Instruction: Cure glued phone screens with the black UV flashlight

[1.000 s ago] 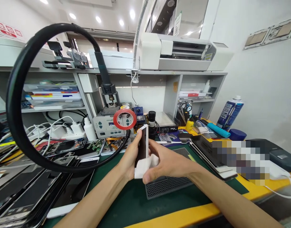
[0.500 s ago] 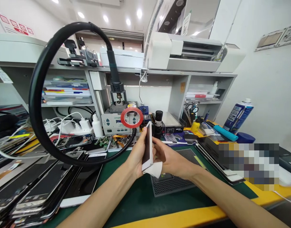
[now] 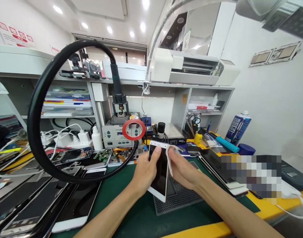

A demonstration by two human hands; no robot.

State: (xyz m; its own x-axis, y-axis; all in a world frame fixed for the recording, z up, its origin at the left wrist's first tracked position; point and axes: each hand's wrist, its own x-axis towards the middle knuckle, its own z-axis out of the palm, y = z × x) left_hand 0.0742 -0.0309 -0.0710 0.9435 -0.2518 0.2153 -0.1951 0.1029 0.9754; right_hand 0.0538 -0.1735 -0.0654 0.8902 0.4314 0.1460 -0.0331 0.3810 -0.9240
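Above the green mat, the left hand clasps a tilted, white-framed phone, thumb over its glossy dark screen; the right hand pinches white cloth along its edge.

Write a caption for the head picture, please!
Left hand grips a white phone; right hand holds a white cloth at its edge.

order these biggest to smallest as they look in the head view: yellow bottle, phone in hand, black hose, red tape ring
1. Black hose
2. Phone in hand
3. Red tape ring
4. Yellow bottle

Apparent size only; the phone sits nearer than the ring and bottle.
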